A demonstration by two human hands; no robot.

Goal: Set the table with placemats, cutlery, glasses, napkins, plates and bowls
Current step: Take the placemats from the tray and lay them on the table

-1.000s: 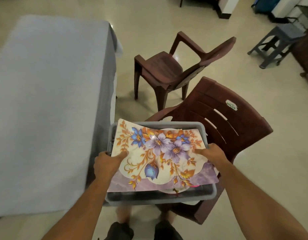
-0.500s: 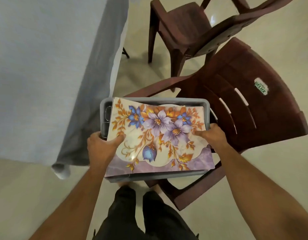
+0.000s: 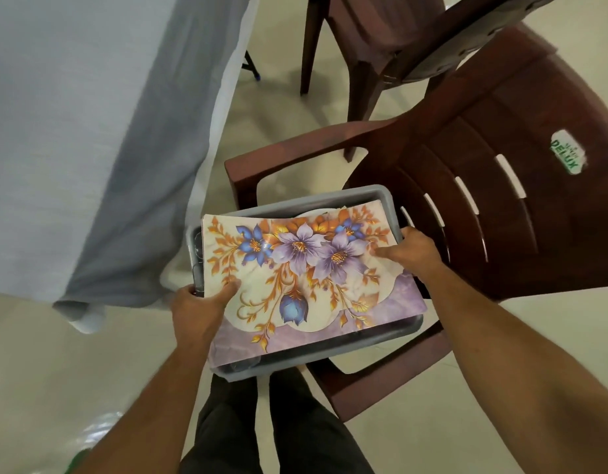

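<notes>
Below, left hand and right hand gripping opposite sides of the grey bin, thumbs across the floral placemat.

Cream tiled floor; two brown plastic chairs; grey-clothed table left.

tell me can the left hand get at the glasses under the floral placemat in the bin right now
Probably not yet. The floral placemat covers most of the grey bin, and the left hand grips the placemat's edge. Only a narrow strip shows beside it, its contents unclear.
</notes>
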